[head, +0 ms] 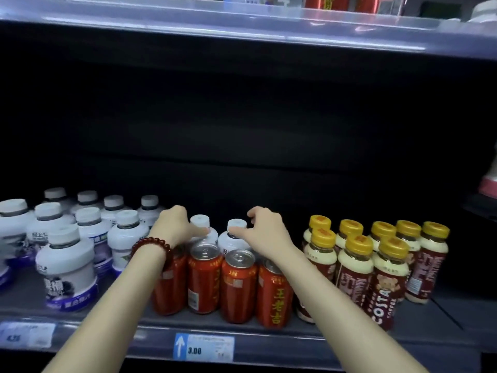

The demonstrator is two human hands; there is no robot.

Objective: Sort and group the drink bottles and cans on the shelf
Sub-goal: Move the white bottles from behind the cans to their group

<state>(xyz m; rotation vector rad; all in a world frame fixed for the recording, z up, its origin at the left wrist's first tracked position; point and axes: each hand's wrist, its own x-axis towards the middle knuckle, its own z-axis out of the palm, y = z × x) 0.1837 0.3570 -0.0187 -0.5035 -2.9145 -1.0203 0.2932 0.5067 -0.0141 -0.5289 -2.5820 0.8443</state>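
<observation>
Two white bottles stand behind a row of red cans [238,286] at the middle of the shelf. My left hand [173,224], with a red bead bracelet on its wrist, wraps the neck of the left white bottle [200,224]. My right hand [266,228] closes around the neck of the right white bottle [231,239], thumb under its cap. Both bottles stand upright on the shelf. A group of matching white bottles with purple labels [68,267] stands at the left. Brown Costa bottles with yellow caps [357,267] stand at the right.
The shelf's front rail [309,345] carries a price tag reading 3.00 [204,345] and another tag [27,335] at the left. The space behind the drinks is dark and deep. An upper shelf [242,25] holds red cans [325,2]. A pink object [489,187] sits at the far right.
</observation>
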